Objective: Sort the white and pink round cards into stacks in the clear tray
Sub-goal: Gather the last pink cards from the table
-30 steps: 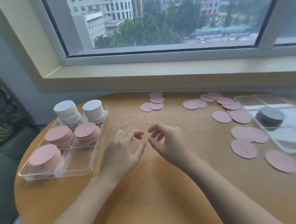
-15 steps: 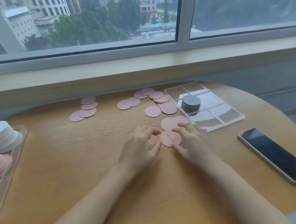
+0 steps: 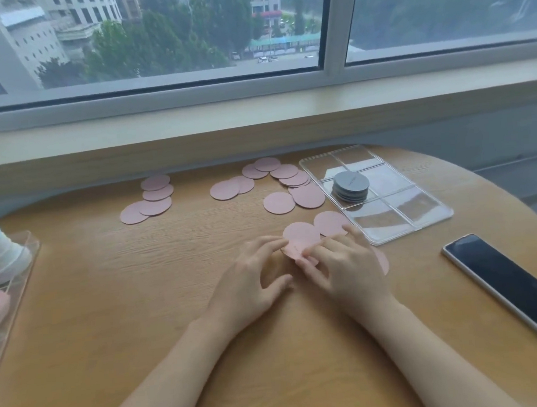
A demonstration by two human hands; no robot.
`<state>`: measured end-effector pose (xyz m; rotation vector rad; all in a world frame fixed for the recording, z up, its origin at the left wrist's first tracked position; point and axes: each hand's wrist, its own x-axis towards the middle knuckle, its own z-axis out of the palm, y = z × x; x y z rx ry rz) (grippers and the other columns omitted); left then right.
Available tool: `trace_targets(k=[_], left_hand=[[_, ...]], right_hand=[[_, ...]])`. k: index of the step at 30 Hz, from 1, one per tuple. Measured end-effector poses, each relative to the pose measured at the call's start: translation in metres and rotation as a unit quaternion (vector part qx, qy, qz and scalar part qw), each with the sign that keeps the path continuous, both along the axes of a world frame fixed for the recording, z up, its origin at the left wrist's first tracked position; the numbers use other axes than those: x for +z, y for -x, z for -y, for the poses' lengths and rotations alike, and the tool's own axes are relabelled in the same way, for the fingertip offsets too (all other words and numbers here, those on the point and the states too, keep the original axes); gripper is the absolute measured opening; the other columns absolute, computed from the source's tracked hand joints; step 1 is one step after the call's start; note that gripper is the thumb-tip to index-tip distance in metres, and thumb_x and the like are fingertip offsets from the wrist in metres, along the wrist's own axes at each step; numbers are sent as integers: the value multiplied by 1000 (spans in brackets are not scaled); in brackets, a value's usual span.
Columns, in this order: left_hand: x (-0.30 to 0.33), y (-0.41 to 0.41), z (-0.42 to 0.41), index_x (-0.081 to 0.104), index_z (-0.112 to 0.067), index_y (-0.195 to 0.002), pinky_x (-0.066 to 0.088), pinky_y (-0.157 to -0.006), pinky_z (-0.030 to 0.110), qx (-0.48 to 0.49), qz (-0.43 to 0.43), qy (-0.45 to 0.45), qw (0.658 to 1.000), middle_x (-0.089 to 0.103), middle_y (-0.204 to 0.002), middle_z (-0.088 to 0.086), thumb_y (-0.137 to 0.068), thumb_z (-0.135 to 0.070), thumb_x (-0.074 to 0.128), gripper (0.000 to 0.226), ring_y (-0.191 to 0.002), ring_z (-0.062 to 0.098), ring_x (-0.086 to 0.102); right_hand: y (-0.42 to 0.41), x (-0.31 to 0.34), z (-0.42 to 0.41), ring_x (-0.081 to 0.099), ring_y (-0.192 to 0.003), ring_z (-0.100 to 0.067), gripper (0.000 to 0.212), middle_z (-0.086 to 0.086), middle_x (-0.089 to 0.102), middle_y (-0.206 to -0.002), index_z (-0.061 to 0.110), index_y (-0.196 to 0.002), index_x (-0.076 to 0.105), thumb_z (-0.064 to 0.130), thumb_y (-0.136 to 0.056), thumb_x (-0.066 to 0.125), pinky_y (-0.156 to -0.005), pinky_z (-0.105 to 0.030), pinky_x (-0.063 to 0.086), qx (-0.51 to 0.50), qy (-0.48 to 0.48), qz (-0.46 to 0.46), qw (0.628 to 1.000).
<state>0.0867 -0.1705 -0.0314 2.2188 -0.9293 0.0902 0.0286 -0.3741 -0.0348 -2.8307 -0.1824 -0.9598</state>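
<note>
Left hand (image 3: 250, 277) and right hand (image 3: 344, 268) pinch a thin, round, matte-pink card (image 3: 300, 244) between curled fingertips.

An upper-floor room in a city, office or flat, which one cannot tell: beyond the fingers (image 3: 324, 250) a wide sliding window (image 3: 166, 35) over a pale sill (image 3: 255, 118) looks down on multi-storey buildings (image 3: 11, 46), trees and parked cars. The fingers rest on a round wooden table (image 3: 140, 291), with a smartphone (image 3: 508, 285) lying to their right
</note>
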Motion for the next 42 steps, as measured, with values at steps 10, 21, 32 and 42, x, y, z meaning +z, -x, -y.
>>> trace_targets(k=[10,21,32,42], left_hand=[[5,2,-3,74,-27,-99,42,-88,20,62,31,92,993,69,-96,-19,-92,-18,74,12,-98,8,59],[7,4,-5,73,-23,-101,39,-65,15,92,2,139,986,69,-86,-17,-92,-16,74,11,-76,8,59],[15,7,-15,73,-27,-93,47,-68,28,55,-146,224,962,70,-73,-6,-91,-16,77,11,-69,11,63],[17,0,-18,57,-44,-115,42,-67,14,157,-87,247,952,71,-91,-8,-86,-22,81,44,-73,12,64]], right_hand=[[28,4,18,63,-100,-24,33,3,65,-110,21,-110,68,44,-92,52,-90,-41,44,-83,-80,-39,993],[57,8,42,60,-103,-20,41,9,65,-111,25,-119,69,45,-83,75,-83,-37,50,-146,-70,-171,972],[6,34,-2,59,-70,-22,17,5,65,-71,19,-84,68,21,-99,60,-63,-39,48,-32,-336,-73,939],[-31,55,-40,51,-67,-12,21,4,70,-79,20,-96,75,7,-98,60,-64,-28,44,191,-551,-167,795]])
